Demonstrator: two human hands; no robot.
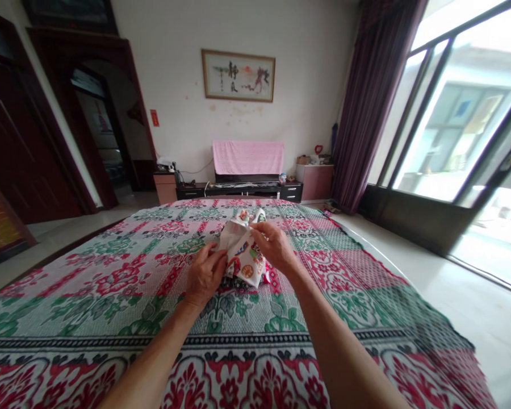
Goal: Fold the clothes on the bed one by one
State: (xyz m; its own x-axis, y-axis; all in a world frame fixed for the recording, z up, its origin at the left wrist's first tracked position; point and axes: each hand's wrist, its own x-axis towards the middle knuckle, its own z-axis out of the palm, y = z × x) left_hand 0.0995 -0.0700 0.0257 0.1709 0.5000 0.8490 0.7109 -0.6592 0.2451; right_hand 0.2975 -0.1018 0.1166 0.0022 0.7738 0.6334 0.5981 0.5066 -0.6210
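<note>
A white cloth piece (247,262) with colourful cartoon-like prints is bunched in the middle of the bed-sized patterned cover; I cannot tell whether it is a garment. My left hand (205,274) is closed on its left edge, thumb and fingers pinching the fabric. From the right, my right hand (276,245) pinches the upper right part between thumb and fingers. Under the white cloth, some dark patterned and red fabric (266,276) peeks out at the lower edge. How the layers are folded is partly hidden by my hands.
The woven cover (111,307) with red and green flowers spreads all round. Beyond it stands a low black cabinet (292,192), with a pink cloth (247,157) draped over something above it. A purple curtain (357,113) and glass doors are on the right.
</note>
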